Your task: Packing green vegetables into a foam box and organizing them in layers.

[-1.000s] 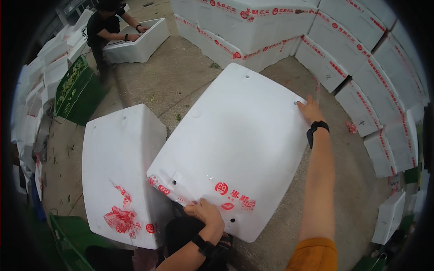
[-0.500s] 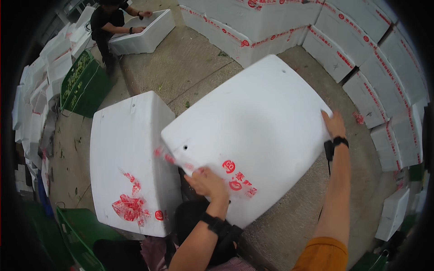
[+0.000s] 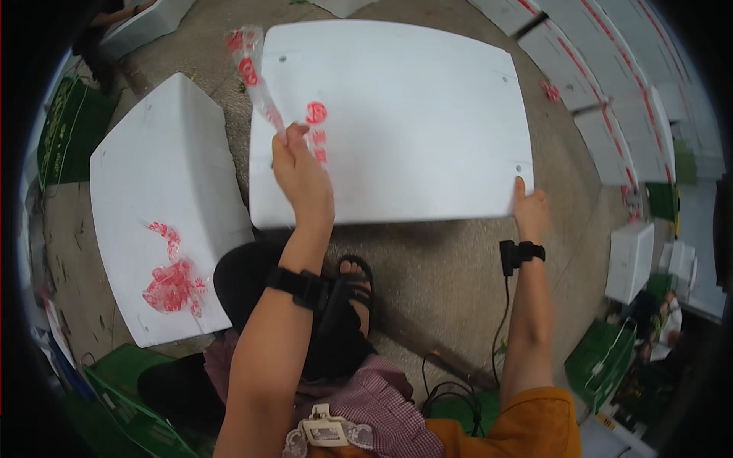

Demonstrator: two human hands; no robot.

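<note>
A white foam box (image 3: 412,114), with small holes near its corners and red print on its left part, lies before me. Peeled clear tape with red print (image 3: 262,98) rises from my left hand (image 3: 303,177), pinched in its closed fingers over the box's left side. At the near right corner, my right hand (image 3: 530,212) grips the box's edge, thumb on the top face and the other fingers partly hidden. To the left sits another white foam box (image 3: 145,183), a crumpled wad of red-printed tape (image 3: 174,287) lying on its top.
Green crates stand at far left (image 3: 74,137), lower left (image 3: 134,389) and lower right (image 3: 599,359). Stacked white foam boxes (image 3: 565,61) line the right side. A person's dark-clothed leg (image 3: 93,57) shows at the upper left. A cable (image 3: 498,336) hangs from my right wrist.
The foam box has swung level and moved away from me. My left hand has pulled the tape up and leftward, off its near edge. My right hand has come nearer.
</note>
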